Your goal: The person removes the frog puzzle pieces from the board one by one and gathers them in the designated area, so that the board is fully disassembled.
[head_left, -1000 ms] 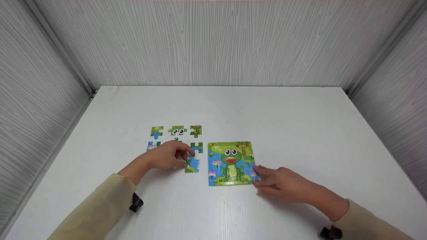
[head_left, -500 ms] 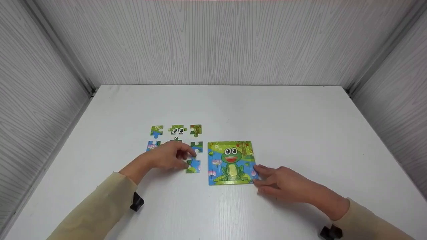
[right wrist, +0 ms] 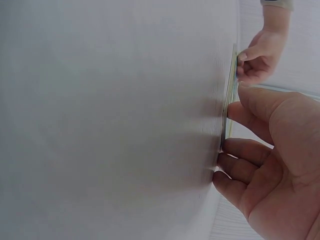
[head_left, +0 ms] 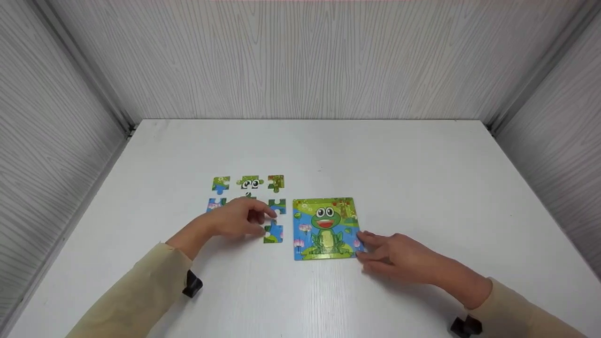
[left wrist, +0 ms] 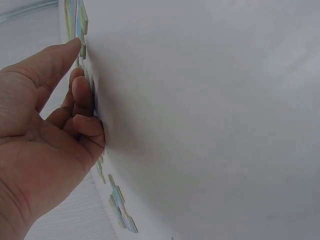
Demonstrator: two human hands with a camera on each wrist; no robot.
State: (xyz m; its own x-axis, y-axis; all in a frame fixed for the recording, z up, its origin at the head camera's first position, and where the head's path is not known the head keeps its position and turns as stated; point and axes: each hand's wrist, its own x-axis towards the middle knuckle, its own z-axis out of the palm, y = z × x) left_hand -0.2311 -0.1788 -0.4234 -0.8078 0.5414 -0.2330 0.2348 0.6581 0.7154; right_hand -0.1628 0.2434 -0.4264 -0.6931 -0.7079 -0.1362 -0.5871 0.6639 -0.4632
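In the head view my left hand [head_left: 237, 217] is at a frog-picture jigsaw piece [head_left: 276, 234], its thumb at the piece's left edge and its index fingertip by the upper tab. The piece lies flat on the table. Other fingers of this hand [left wrist: 55, 110] are curled under, as the left wrist view shows. To the right lies a square frog puzzle board [head_left: 326, 230]. Fingertips of my right hand [head_left: 399, 258] rest against its right edge, near the front corner; in the right wrist view that hand [right wrist: 270, 155] has loosely bent, spread fingers.
Behind the left hand, loose jigsaw pieces lie in rows: a frog-eye piece [head_left: 250, 182], a corner piece [head_left: 220, 183], a tree piece [head_left: 276, 182] and a green-blue piece [head_left: 278, 206]. The hand partly covers others. Grained panels [head_left: 310, 61] enclose the white table [head_left: 389, 159].
The jigsaw piece by my left hand has slid slightly right and straightened, with the hand shifting a little. My right hand and the puzzle board have stayed in place.
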